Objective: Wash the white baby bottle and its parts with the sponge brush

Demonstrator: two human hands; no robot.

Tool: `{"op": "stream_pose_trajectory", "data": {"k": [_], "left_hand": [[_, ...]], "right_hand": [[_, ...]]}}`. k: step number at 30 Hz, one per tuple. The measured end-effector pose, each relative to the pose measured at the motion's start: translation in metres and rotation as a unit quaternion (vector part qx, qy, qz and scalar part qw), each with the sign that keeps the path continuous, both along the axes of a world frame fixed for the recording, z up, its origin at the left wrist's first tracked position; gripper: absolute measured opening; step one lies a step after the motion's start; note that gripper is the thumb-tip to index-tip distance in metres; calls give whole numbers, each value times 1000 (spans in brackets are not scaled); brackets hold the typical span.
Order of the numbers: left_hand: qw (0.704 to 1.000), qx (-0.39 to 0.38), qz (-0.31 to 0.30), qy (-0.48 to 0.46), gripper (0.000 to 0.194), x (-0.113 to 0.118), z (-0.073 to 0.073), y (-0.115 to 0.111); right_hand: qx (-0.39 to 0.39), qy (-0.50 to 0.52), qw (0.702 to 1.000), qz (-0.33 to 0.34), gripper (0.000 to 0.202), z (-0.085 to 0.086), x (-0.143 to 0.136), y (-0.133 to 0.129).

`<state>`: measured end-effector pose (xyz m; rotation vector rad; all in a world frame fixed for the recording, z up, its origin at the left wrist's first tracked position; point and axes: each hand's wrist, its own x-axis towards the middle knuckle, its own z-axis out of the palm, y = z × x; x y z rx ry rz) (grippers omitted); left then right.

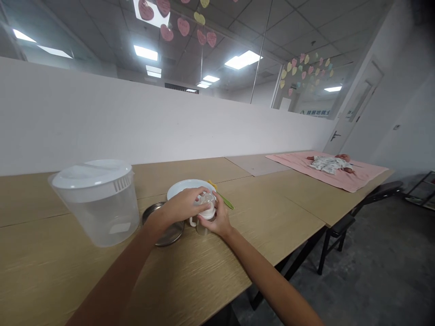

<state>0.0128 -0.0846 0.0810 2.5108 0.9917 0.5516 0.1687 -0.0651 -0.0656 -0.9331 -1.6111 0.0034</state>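
Note:
A clear baby bottle [203, 228] with a white collar, a domed clear cap and a white side handle stands near the middle of the table. My left hand [185, 203] holds its top from the left, fingers curled over the cap. From the right, my right hand [219, 218] wraps round the collar. Behind the hands lies a white plate [183, 185]. A round metal tray [170, 234] sits partly under my left wrist. Just right of the plate is a brush with a green handle [227, 202] and a yellow head.
A large translucent bucket with a white lid [93, 174] stands at the left on the wooden table [265, 222]. A baby doll [328, 164] lies on a pink cloth [353, 181] at the far right. Black stools [342, 225] stand beside the table's right edge.

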Motion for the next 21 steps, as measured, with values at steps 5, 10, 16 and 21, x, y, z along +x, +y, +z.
{"op": "stream_pose_trajectory", "data": {"k": [5, 10, 16, 21], "left_hand": [[999, -52, 4, -6, 47, -1, -7, 5], [999, -32, 9, 20, 42, 0, -4, 1], [999, -9, 27, 23, 49, -2, -1, 1], [999, -7, 32, 25, 51, -2, -3, 2]], "right_hand": [[16, -9, 1000, 11, 86, 0, 1, 1], [25, -19, 999, 2, 86, 1, 1, 1], [26, -9, 1000, 11, 87, -3, -1, 0], [16, -6, 999, 29, 89, -4, -1, 1]]}}
